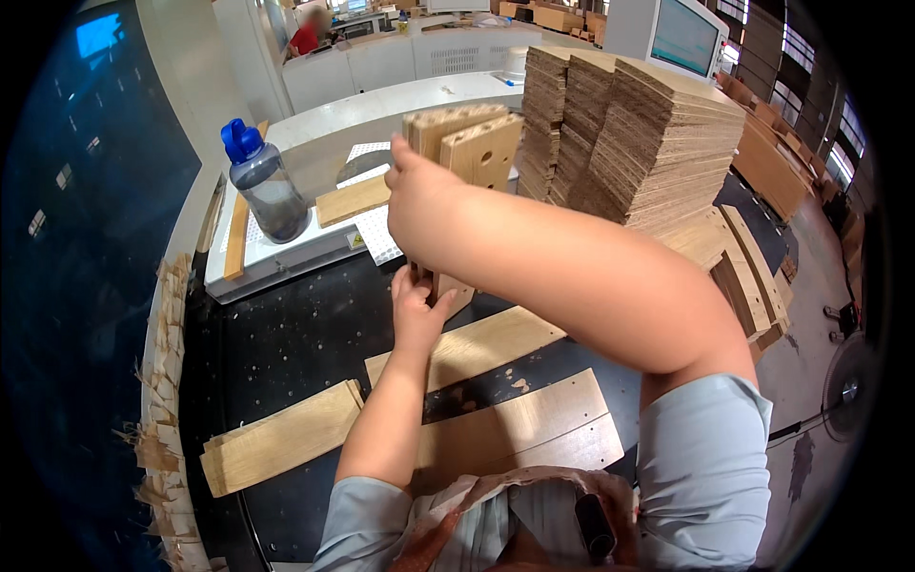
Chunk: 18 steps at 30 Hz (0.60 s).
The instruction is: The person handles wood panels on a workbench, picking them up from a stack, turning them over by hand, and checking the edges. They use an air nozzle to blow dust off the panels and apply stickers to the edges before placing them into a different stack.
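L hand [417, 313], curled, is gripping tan rectangular drilled wood bds. [474, 155] (R hand [416, 194], grip hidden), ideally aligning edges.

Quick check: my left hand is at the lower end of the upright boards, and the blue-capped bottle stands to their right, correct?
Not quite: the head view shows the blue-capped bottle to the left of the upright boards. Your left hand is at their lower end.

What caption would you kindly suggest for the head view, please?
Left hand gripping drilled wooden boards low down, right hand higher up, with tall panel stacks to the right.
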Tool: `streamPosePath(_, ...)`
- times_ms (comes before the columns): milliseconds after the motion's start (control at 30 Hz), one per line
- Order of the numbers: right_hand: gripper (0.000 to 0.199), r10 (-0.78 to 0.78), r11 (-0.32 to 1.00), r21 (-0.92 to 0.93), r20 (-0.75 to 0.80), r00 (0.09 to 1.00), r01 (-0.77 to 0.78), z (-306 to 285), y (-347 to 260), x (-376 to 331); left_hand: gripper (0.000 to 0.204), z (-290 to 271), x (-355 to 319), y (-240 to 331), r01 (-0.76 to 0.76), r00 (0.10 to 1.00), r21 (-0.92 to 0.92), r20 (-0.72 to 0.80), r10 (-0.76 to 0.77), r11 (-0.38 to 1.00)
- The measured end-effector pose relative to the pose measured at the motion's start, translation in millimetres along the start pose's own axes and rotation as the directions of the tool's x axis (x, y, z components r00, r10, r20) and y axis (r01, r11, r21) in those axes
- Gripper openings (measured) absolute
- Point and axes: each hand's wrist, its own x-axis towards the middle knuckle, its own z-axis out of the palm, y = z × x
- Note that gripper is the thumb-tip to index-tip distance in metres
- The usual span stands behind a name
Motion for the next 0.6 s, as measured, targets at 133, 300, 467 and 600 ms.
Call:
streamPosePath(133,0.024,0.110,0.993,0.051,-0.059,0.992,-0.107,18,6,-4,0.026,-11,5,8,-0.050,0.994,0.101,0.097,0.040,0.994)
streamPosePath(300,0.014,0.375,0.822,0.499,-0.110,0.921,-0.275,55,11,-71,0.028,-97,39,45,-0.271,0.942,0.143,0.241,0.232,0.952)
streamPosePath(467,0.024,0.383,0.525,0.811,0.045,0.923,-0.258,137,-63,-62,0.028,-117,27,34,-0.270,0.785,0.234,0.616,0.073,0.934)
streamPosePath(600,0.036,0.317,0.414,0.896,0.025,0.948,-0.162,222,-126,-42,0.028,-91,-2,11,-0.322,0.678,0.249,0.734,0.039,0.913)
